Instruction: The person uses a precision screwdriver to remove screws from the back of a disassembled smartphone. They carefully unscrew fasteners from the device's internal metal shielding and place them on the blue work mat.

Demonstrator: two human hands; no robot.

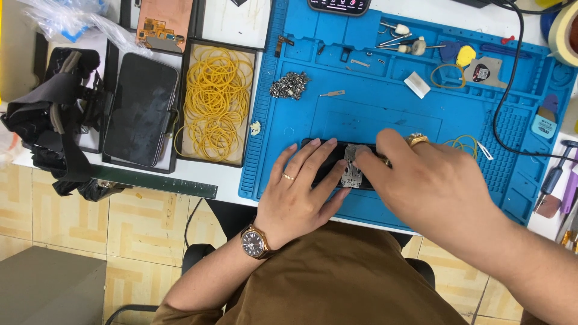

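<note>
Two bare hands work over a dark, long rectangular phone body (328, 157) that lies flat near the front edge of a blue silicone work mat (373, 102). The left hand (301, 192), with a thin ring and a brown round wristwatch (253, 242), is open and lies flat with its fingers spread over the left part of the phone, pressing it down. The right hand (430, 180), with a gold ring, comes from the right side; its fingertips touch a small silver metal clamp (351, 171) that sits across the middle of the phone, but I cannot tell if the fingers really pinch it or only rest on it. On the mat, behind the hands, lies a small heap of tiny metal parts (289, 85). Left of the mat stand a shallow tray with many yellow rubber bands (217, 99) and, beside it, a black tray with a dark phone screen (141, 109).
</note>
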